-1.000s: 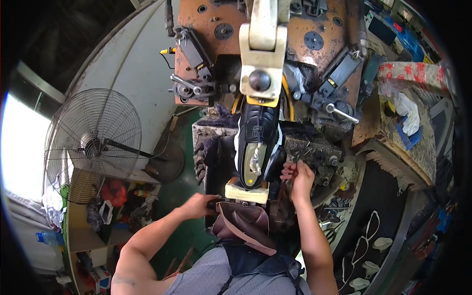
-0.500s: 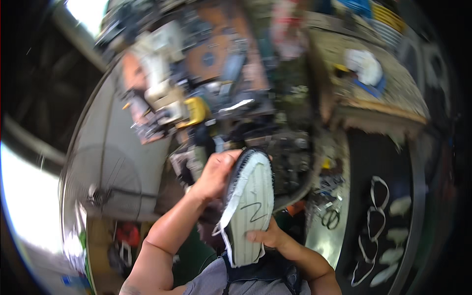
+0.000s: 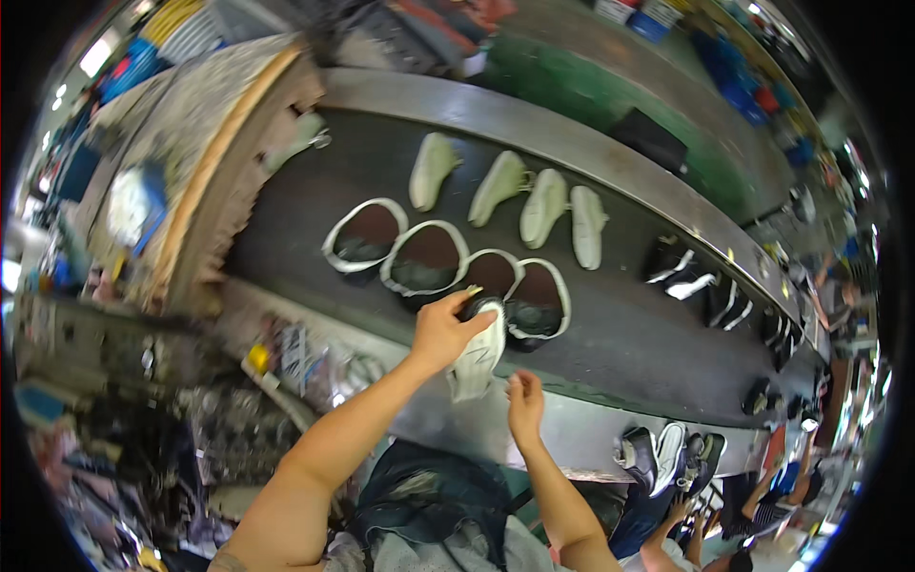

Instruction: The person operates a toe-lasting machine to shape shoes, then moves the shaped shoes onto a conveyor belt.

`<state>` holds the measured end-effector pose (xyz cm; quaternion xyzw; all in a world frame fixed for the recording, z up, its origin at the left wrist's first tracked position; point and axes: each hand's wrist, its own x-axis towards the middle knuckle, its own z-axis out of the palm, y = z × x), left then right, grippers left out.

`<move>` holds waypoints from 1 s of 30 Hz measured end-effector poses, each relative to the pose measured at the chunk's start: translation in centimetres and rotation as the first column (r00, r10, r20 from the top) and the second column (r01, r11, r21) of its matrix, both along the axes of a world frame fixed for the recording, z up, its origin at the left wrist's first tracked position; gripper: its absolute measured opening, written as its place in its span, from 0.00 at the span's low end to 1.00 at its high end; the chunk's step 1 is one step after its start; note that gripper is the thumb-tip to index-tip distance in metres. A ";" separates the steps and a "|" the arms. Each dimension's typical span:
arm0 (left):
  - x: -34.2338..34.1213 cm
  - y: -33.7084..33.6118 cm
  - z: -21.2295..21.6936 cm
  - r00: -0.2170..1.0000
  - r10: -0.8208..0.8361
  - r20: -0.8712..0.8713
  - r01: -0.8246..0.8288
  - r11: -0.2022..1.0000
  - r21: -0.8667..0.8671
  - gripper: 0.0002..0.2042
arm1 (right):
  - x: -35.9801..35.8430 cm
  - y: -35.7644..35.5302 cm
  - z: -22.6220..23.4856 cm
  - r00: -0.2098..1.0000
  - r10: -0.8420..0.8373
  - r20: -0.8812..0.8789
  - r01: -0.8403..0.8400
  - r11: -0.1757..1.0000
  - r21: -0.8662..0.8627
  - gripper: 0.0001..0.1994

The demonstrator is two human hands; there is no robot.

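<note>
My left hand (image 3: 448, 332) is closed around one end of a dark shoe upper with a white sole side (image 3: 479, 351), which bears a dark pen mark. It holds the shoe sole side up, over the near edge of a black conveyor belt (image 3: 634, 345). Just right of the shoe, my right hand (image 3: 525, 404) is apart from it with curled fingers; nothing shows in them. Beyond the left hand, a row of several dark, open shoe pieces with white rims (image 3: 424, 259) sits on the belt. Behind them lie several pale shoe-shaped pieces (image 3: 543, 208).
A worn machine housing with a wooden edge (image 3: 219, 157) straddles the belt at left. Metal rails (image 3: 419, 93) border the belt. Dark shoes (image 3: 688, 276) stand farther right, and several more (image 3: 670, 458) rest on the near ledge. Other people (image 3: 796, 491) are at the right.
The view has swung from a cluttered machine to the conveyor belt. Both hands were on the shoe; now only my left hand holds it, and my right hand has let go.
</note>
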<state>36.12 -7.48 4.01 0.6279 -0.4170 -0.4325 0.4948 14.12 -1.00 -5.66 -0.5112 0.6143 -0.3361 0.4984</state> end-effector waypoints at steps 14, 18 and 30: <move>-25.1 -34.9 -21.6 0.928 -0.170 0.331 0.049 0.937 0.345 0.35 | -6.0 -11.2 -6.6 0.621 0.419 -0.663 -0.441 0.886 0.146 0.10; -27.2 -35.8 -23.4 0.874 -0.142 0.464 0.008 0.960 0.280 0.43 | -7.8 -10.3 1.2 0.901 0.024 -0.433 -0.089 0.988 -0.129 0.07; 4.5 -15.3 -10.6 0.645 -0.257 -0.719 0.553 0.807 0.207 0.26 | -6.0 -21.3 7.1 0.836 -0.321 0.446 0.266 0.947 0.182 0.06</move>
